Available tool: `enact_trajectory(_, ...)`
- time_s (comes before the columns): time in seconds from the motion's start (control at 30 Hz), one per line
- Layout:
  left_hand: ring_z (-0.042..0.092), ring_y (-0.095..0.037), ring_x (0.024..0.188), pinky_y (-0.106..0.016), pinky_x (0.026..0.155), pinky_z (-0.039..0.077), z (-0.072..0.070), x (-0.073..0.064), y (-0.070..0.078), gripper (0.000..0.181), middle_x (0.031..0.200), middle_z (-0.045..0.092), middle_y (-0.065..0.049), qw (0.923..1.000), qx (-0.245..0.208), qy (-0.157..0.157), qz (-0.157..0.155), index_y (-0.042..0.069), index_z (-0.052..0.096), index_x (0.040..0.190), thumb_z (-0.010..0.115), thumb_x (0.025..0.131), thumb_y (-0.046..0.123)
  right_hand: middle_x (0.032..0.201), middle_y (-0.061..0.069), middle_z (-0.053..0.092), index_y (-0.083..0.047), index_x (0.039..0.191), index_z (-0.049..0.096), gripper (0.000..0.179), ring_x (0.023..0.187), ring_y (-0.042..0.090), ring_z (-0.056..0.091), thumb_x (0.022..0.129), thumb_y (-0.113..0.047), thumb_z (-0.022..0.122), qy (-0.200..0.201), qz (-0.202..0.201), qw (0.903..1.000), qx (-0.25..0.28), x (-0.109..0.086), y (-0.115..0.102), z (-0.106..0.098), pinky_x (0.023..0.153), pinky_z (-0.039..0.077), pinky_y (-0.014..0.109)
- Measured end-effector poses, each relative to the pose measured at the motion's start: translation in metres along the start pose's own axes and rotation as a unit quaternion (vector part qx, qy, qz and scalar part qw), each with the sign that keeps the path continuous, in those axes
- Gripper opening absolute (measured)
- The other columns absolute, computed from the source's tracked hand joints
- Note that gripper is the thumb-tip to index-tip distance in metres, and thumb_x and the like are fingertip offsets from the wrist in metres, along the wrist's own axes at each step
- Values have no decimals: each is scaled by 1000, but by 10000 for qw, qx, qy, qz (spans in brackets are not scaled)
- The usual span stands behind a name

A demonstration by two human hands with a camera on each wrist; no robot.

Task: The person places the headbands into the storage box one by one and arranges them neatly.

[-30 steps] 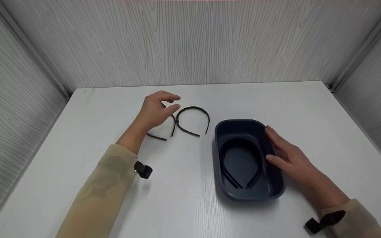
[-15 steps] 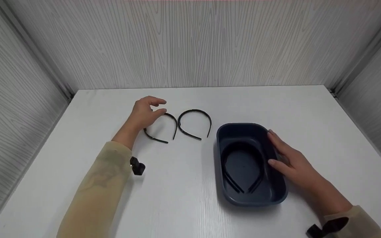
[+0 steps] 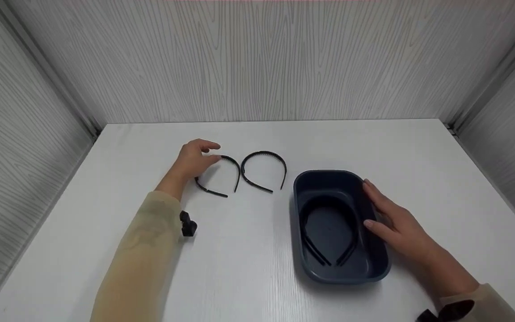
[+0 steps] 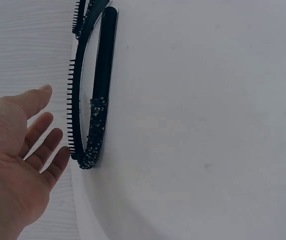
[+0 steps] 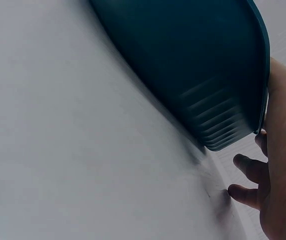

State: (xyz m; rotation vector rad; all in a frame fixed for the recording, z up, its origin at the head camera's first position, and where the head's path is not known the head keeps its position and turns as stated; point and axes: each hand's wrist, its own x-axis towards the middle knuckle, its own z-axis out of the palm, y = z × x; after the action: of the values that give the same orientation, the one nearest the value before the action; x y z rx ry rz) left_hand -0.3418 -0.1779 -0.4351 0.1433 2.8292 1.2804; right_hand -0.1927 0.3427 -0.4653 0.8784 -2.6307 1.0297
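Note:
My left hand is at the top of the left black headband, thumb and fingers spread apart around the band. In the left wrist view this toothed headband, with glittery stones on part of it, stands just beyond the fingertips. A second black headband lies right beside it on the table. My right hand holds the dark blue plastic tub by its right rim, thumb on the inner side and fingers outside. Inside the tub lie dark headbands, stacked close together.
The white table ends at a pale wood-grain panel at the back. Similar panels stand at the left and right sides. A small black wrist camera sits on the left sleeve.
My left hand has moved left and down to the left headband's top. My right hand keeps its hold on the tub. The head view has tilted slightly.

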Motion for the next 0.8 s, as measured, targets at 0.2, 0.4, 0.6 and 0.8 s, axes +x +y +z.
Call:
enact_trajectory(0.2, 52, -33, 136, -48, 111, 44, 4, 4, -7, 38, 146, 57, -17, 10000, 11, -55, -75, 7, 68, 141, 69, 105, 19, 174, 5, 26, -17, 170, 29, 80, 159, 10, 22, 101, -9, 69, -12, 29, 10000, 94, -1, -1, -1, 120, 21, 12)
enact_trajectory(0.4, 56, -33, 133, -46, 113, 43, 7, 6, -14, 37, 140, 64, -17, 10000, 5, -20, 62, 5, 69, 139, 69, 104, 16, 174, 3, 26, -18, 170, 28, 81, 159, 9, 22, 101, -11, 69, -18, 85, 10000, 41, 0, -1, 0, 120, 19, 13)
enact_trajectory(0.6, 55, -32, 136, -44, 116, 41, 8, 8, -16, 34, 140, 64, -16, 9999, 10, -104, 96, 5, 71, 137, 68, 105, 15, 174, 4, 25, -18, 170, 28, 81, 159, 10, 22, 101, -9, 70, -34, 99, 9999, 98, 0, -2, 0, 120, 20, 13)
enact_trajectory(0.8, 49, -33, 142, -45, 120, 36, 11, 8, -16, 31, 145, 58, -15, 9997, 155, -174, 45, 8, 72, 136, 66, 106, 15, 175, 4, 25, -17, 170, 28, 81, 159, 9, 22, 101, -10, 69, -55, 87, 9999, 72, 0, -1, 0, 119, 21, 12)
